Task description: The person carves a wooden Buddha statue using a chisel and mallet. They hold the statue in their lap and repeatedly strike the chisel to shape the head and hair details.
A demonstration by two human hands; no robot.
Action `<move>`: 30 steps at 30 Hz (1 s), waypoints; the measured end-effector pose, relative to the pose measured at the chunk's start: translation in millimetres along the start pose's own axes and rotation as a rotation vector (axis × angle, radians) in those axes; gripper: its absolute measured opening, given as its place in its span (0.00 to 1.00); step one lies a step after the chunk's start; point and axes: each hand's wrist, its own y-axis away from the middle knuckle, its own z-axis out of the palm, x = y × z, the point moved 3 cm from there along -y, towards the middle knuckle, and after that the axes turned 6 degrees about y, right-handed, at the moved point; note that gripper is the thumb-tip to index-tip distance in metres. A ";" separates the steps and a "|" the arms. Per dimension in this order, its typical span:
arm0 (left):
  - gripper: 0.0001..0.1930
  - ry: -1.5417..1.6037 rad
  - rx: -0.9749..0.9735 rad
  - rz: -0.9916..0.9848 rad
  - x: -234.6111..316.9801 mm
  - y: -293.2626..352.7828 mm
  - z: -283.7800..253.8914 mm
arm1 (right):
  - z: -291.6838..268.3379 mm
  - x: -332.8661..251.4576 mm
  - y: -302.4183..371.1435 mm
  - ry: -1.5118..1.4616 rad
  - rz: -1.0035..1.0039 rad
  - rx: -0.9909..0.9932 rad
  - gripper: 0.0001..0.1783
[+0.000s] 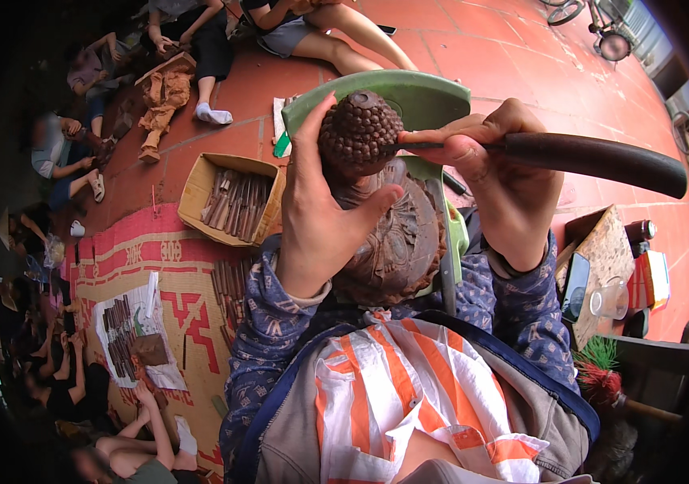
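A dark brown carved wooden statue [399, 242] stands in front of me, its head covered in small round knobs. My left hand [312, 202] is wrapped around the side of the statue's head and shoulder, thumb across the front. In my right hand [509, 173] is a carving tool [594, 161] with a long, curved dark wooden handle. Its thin blade points left and touches the head just below the knobs; the exact tip is hard to make out. Behind the statue is a green plastic chair [433, 90].
To the left, a cardboard box [196, 198] holds several chisels; more lie on a patterned mat [191, 278] and on white paper [168, 373]. At right are a wooden board [606, 242], a clear cup [612, 300] and a green-and-red brush [600, 367]. Other people sit around a reddish carved figure [165, 101].
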 end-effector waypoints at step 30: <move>0.47 -0.030 0.026 0.047 0.2 -1.8 1.0 | -16.5 10.0 -49.8 -0.317 -0.155 -0.486 0.08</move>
